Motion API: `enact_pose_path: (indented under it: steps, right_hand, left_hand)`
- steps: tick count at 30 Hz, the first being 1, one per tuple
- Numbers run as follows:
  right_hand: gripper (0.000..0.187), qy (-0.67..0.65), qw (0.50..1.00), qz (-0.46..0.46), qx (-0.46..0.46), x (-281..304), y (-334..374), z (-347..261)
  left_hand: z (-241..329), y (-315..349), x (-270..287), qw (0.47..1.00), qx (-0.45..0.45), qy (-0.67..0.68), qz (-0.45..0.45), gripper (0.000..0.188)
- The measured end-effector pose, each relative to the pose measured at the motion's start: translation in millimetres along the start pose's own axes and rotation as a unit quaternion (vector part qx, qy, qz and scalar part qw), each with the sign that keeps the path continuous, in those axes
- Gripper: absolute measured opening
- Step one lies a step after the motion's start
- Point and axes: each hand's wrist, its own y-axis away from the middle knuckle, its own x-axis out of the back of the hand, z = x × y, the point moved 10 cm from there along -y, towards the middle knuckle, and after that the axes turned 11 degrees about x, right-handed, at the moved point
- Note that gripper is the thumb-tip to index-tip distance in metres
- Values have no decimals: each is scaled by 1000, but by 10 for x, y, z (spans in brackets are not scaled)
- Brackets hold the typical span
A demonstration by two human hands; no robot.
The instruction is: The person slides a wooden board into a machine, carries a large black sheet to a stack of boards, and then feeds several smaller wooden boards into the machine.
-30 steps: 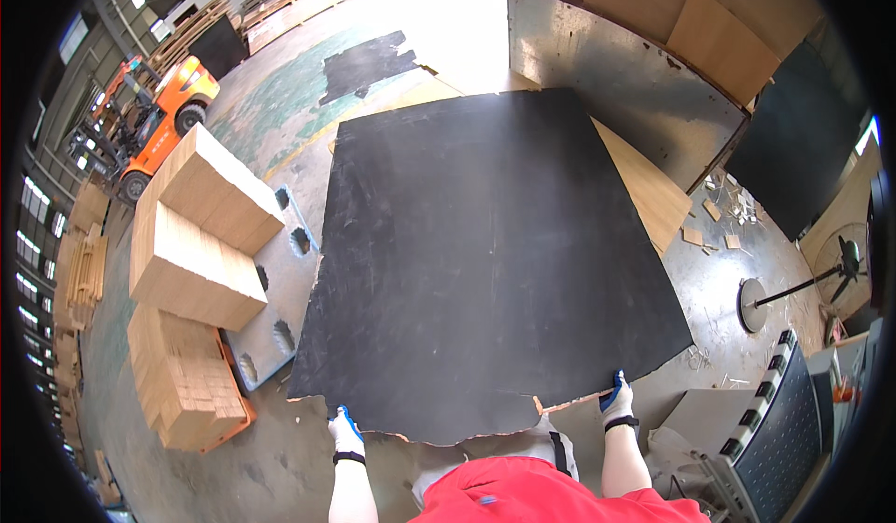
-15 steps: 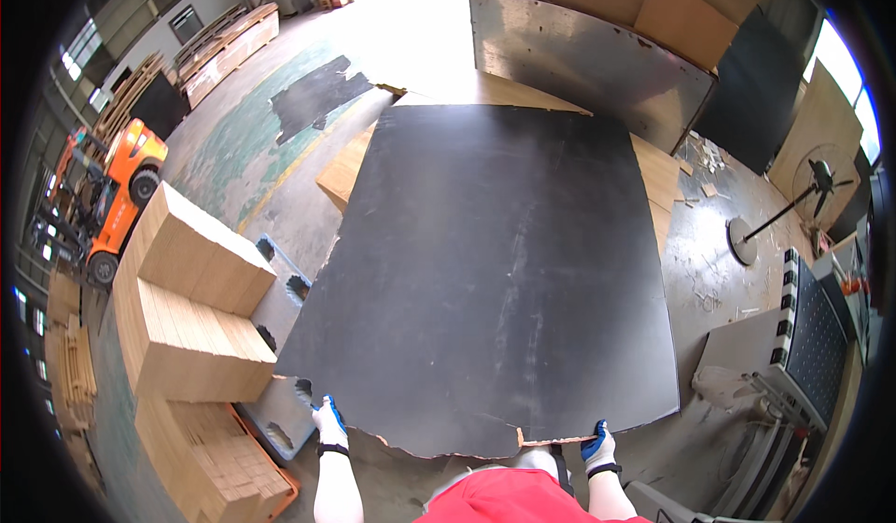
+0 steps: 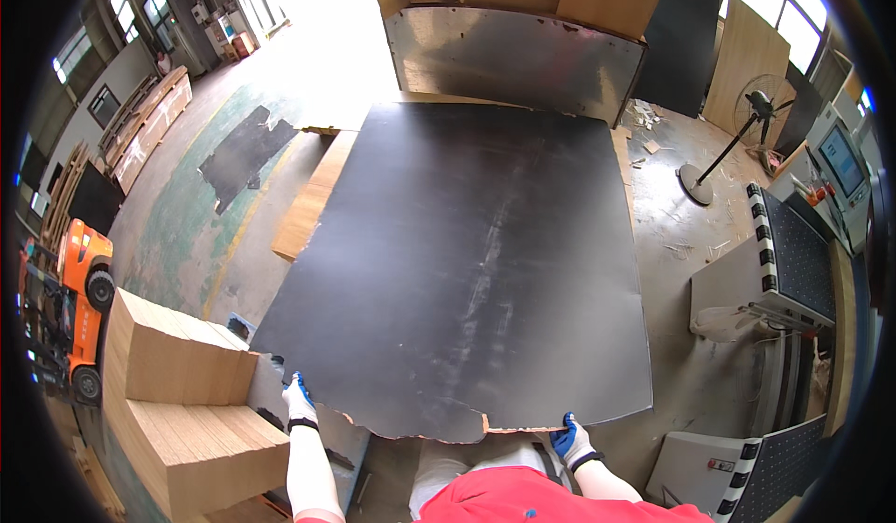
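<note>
Left hand [image 3: 298, 398] and right hand [image 3: 571, 438] keep grip closed on sheet [image 3: 467, 262], ragged near edge. Stack [image 3: 187, 360] at left, fan [image 3: 761, 105] far right

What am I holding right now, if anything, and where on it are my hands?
A large black sheet, held by its ragged near edge: the left hand toward its left end, the right hand toward its right.
</note>
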Motion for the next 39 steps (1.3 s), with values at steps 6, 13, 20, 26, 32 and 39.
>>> enact_pose_path:
  steps: [6,13,20,26,32,39]
  right_hand:
    - [14,-6,1000,28,-2,-414,87,1219]
    - [19,-14,995,97,7,-552,-4,1980]
    - [21,46,985,156,55,-477,-41,1790]
    - [18,109,972,195,66,-472,-56,1675]
    - [17,46,979,182,81,-271,-386,1778]
    - [79,184,942,266,85,-472,-136,1686]
  left_hand:
    - [671,-1479,-497,997,52,-35,-50,42]
    - [786,-2187,-783,992,62,-51,-96,20]
    - [293,-2440,-740,986,124,-77,-84,26]
    - [67,-2461,-863,979,174,-40,-94,5]
    - [105,-2503,-778,978,168,-69,-101,6]
    - [547,-1760,-595,981,-38,-177,63,49]
